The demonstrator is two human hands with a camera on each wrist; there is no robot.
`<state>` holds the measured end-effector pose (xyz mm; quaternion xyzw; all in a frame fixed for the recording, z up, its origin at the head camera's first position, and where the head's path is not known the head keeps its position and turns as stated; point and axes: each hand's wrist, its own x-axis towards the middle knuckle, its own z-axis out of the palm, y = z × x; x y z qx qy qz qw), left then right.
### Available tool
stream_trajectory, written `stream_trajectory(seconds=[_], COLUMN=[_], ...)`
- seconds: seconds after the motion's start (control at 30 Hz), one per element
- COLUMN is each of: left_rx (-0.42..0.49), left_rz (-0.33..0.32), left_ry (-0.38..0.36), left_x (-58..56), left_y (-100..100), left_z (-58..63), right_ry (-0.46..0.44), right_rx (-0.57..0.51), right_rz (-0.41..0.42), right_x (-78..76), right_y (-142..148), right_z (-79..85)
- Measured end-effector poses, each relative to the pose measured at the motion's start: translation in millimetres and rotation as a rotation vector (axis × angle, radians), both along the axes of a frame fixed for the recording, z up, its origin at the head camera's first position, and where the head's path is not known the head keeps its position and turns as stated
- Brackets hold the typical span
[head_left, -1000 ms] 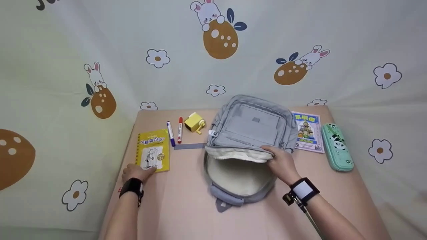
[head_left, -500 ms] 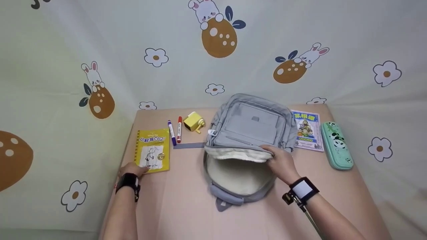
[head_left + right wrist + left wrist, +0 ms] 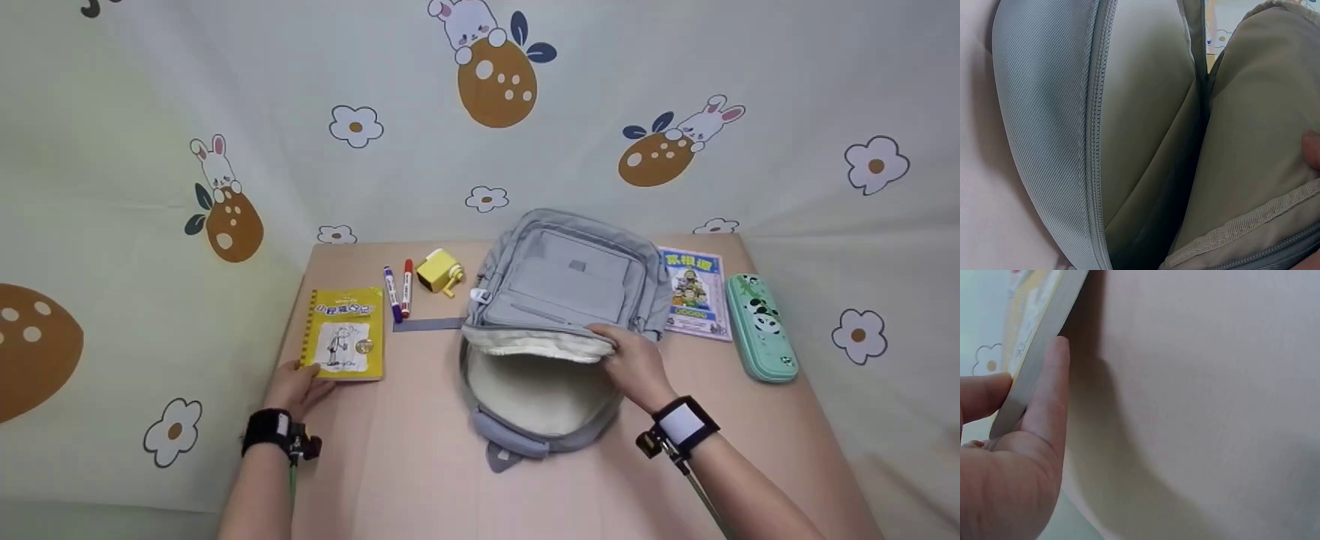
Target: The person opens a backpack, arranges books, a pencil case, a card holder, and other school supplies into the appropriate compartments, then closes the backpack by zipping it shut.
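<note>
A yellow book [image 3: 346, 334] with a cartoon figure on its cover is at the left of the table. My left hand [image 3: 295, 386] pinches its near left corner, thumb above and fingers beneath. In the left wrist view the book [image 3: 1044, 343] is tilted up off the table between thumb and fingers. A grey backpack [image 3: 570, 281] lies in the middle with its main compartment unzipped. My right hand [image 3: 636, 366] grips the edge of the front flap and holds it raised. In the right wrist view the pale lining [image 3: 1151, 112] shows, with a fingertip [image 3: 1311, 149] against the flap.
Two markers, purple [image 3: 393, 294] and red [image 3: 406, 288], lie beside a yellow crank pencil sharpener [image 3: 440, 271]. A grey strap [image 3: 427, 325] extends left from the backpack. Right of it are a purple-bordered book [image 3: 696, 292] and a green panda pencil case [image 3: 761, 328]. A patterned cloth hangs behind.
My left hand has shifted from over the yellow book's lower edge to its corner, with fingers now beneath it. The purple marker has turned slightly and lies closer to the red one. My right hand stays put.
</note>
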<state>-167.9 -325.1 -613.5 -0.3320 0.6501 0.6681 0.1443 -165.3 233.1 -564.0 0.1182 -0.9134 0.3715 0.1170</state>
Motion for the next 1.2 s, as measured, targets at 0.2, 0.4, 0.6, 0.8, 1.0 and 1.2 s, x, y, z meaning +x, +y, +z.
stream_trajectory(seconds=[0.2, 0.4, 0.6, 0.8, 1.0, 1.2], left_rx=[0.001, -0.020, 0.033, 0.214, 0.324, 0.368], left_rz=[0.000, -0.115, -0.235, -0.342, -0.489, -0.576], left_ry=[0.054, 0.119, 0.176, 0.165, 0.109, 0.062], left_x=[10.6, 23.9, 33.2, 42.4, 49.0, 42.9], left_y=[-0.1, 16.7, 46.0, 63.0, 69.4, 108.5], left_z=[17.5, 32.2, 45.9, 51.6, 47.1, 47.8], right_ry=[-0.001, 0.003, -0.001, -0.006, 0.001, 0.015], right_rx=[0.006, -0.016, -0.052, -0.065, -0.080, -0.085], right_rz=[0.001, -0.027, -0.045, -0.052, -0.058, -0.070], right_x=[-0.6, -2.5, -7.1, -11.9, -14.0, -12.8], right_y=[-1.3, -0.3, -0.3, -1.8, -1.5, 0.4], right_z=[0.4, 3.5, 8.1, 10.8, 12.6, 12.9])
